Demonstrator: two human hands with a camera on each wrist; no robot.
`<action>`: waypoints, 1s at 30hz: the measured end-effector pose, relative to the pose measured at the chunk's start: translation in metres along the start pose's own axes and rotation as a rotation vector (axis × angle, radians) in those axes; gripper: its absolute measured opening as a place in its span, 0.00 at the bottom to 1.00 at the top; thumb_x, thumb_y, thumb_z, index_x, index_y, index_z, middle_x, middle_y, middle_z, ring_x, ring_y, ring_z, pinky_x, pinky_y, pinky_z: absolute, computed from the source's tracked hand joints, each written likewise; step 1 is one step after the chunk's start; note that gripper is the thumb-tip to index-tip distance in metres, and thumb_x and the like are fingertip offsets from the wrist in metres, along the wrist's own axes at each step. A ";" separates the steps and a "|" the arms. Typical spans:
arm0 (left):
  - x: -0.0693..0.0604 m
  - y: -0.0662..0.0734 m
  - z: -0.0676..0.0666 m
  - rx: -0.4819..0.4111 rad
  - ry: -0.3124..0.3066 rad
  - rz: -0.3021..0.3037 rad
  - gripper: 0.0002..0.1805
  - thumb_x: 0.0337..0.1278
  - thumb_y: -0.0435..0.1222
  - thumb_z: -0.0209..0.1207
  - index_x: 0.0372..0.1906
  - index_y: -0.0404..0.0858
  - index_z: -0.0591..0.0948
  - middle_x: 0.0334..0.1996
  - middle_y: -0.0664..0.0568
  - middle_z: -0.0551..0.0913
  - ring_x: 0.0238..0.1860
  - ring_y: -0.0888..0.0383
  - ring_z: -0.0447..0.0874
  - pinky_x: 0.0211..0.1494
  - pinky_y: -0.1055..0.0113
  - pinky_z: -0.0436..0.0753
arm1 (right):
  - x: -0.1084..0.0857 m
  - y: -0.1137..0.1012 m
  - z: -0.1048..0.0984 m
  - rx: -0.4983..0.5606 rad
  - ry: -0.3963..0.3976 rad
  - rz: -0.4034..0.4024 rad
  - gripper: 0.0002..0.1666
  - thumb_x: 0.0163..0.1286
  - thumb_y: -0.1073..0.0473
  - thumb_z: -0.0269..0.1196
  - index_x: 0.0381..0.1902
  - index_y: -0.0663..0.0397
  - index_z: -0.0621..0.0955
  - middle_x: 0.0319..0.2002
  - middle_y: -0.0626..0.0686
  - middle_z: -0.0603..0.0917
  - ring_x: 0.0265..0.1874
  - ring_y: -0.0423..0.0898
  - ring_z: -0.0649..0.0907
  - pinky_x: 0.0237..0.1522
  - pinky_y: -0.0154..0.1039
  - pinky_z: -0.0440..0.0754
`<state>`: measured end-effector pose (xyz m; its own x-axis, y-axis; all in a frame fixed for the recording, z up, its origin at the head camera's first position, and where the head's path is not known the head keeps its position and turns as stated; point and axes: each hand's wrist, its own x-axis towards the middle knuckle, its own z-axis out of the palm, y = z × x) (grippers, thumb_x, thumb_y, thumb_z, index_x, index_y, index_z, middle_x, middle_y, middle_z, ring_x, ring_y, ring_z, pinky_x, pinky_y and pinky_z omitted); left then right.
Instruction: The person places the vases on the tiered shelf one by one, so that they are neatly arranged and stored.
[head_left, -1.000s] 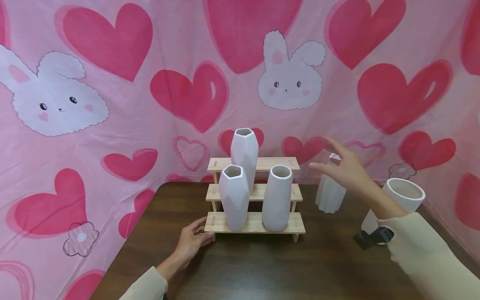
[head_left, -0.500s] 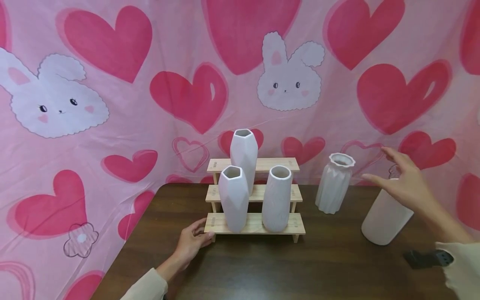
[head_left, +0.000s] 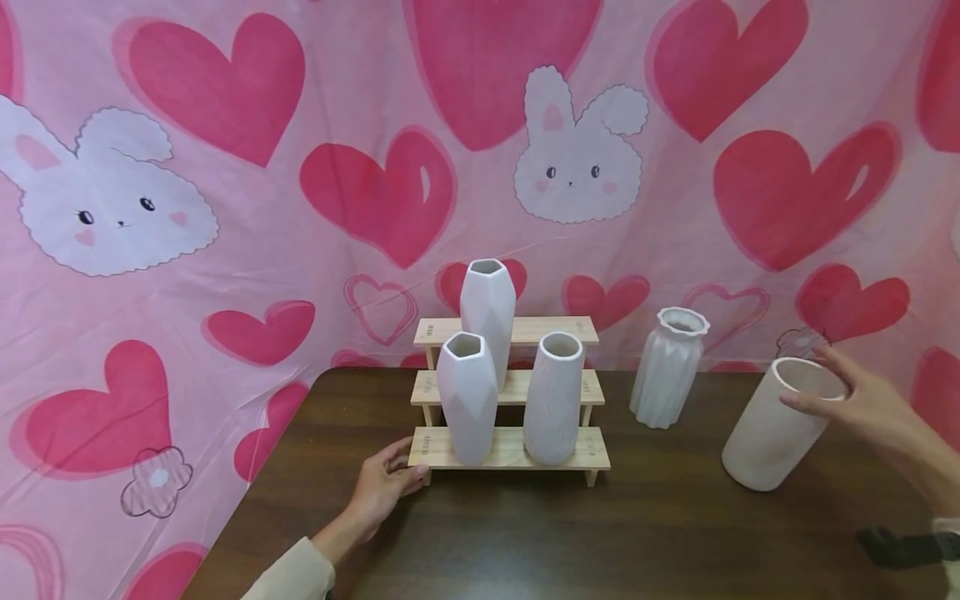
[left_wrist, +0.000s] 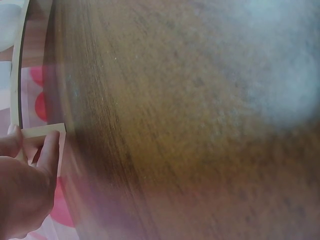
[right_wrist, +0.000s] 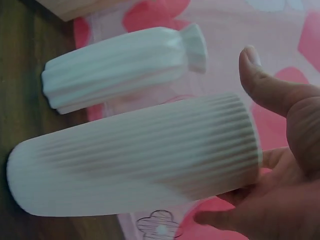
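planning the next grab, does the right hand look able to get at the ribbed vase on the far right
Likely yes: the right hand is spread about the top of the ribbed vase, and nothing seems to block it; the fluted vase stands apart, to the left.

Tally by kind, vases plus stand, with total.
White faceted ceramic vases with angular mouths: 2
White tapered ceramic vase with round mouth: 1
White pleated ceramic vase with scalloped rim: 1
White ribbed cylindrical ceramic vase: 1
Light wooden three-tier stand: 1
Total: 6
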<state>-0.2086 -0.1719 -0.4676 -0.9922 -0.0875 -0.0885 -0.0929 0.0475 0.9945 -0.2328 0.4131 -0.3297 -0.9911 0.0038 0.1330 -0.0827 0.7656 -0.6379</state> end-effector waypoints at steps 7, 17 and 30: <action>0.001 -0.001 0.000 -0.009 0.002 0.007 0.30 0.57 0.24 0.61 0.66 0.29 0.68 0.45 0.36 0.82 0.45 0.45 0.84 0.46 0.54 0.87 | -0.002 0.003 0.006 -0.061 0.036 0.024 0.54 0.66 0.42 0.62 0.74 0.62 0.47 0.63 0.83 0.53 0.52 0.78 0.60 0.41 0.76 0.67; -0.002 0.000 -0.001 0.010 -0.018 0.009 0.31 0.58 0.25 0.61 0.67 0.28 0.66 0.47 0.35 0.81 0.46 0.45 0.84 0.47 0.54 0.86 | -0.001 0.008 0.007 -0.042 0.055 0.015 0.52 0.65 0.43 0.64 0.74 0.61 0.52 0.58 0.78 0.63 0.47 0.71 0.66 0.34 0.54 0.75; 0.001 -0.003 0.000 -0.009 0.001 0.032 0.30 0.58 0.23 0.61 0.66 0.29 0.68 0.44 0.36 0.82 0.44 0.45 0.84 0.47 0.53 0.86 | -0.001 0.003 0.006 -0.072 0.102 -0.010 0.46 0.60 0.44 0.69 0.69 0.56 0.64 0.57 0.73 0.71 0.44 0.56 0.70 0.30 0.33 0.70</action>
<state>-0.2091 -0.1721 -0.4708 -0.9946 -0.0869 -0.0562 -0.0600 0.0411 0.9974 -0.2329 0.4120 -0.3364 -0.9743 0.0582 0.2177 -0.0813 0.8103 -0.5804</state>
